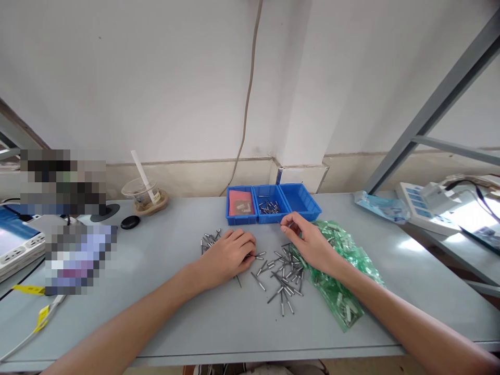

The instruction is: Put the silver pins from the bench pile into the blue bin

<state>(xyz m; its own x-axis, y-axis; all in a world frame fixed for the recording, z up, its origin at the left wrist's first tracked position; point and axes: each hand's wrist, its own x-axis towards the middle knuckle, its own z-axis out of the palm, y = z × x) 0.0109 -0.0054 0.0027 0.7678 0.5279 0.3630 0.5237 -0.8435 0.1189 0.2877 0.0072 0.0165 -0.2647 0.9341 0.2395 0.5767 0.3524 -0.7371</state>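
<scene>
My left hand [230, 253] rests on the grey table [195, 312], fingers curled down over a few small metal pins at its fingertips. My right hand [308, 240] is raised slightly and pinches one thin metal pin [282, 224] between thumb and forefinger, just in front of the blue trays. A loose pile of metal pins [283, 276] lies between and below both hands. A smaller cluster of pins [209, 240] lies left of my left hand. A green plastic bag of parts [339, 276] lies under my right wrist.
Three joined blue trays [300, 200] stand at the table's back: the left holds a red card, the middle holds pins. A plastic cup with a straw [141, 194] and a black disc [130, 222] are at the back left. A power strip [19, 252] sits far left.
</scene>
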